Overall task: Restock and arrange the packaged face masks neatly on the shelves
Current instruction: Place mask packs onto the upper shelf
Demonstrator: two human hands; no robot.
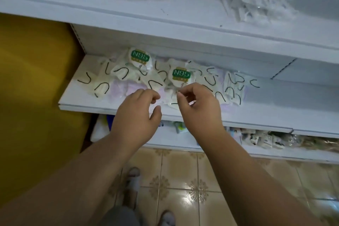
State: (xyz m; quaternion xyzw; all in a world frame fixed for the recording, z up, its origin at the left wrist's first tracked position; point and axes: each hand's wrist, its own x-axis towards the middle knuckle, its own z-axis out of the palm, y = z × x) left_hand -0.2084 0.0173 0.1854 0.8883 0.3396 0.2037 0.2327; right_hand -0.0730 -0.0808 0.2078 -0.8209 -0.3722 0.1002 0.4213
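White middle shelf, loose clear-wrapped face mask packets scattered across it. Left hand hovers half-curled, empty; right hand pinches a thin wrapper edge. Light, floppy, slippery — best gripped flat across the body.

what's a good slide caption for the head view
Both hands, left and right, reach over scattered packaged masks on the white middle shelf.

Spread along the middle shelf, left end to mid-length: packaged masks. On the shelf above, two heaps, perhaps masks too.
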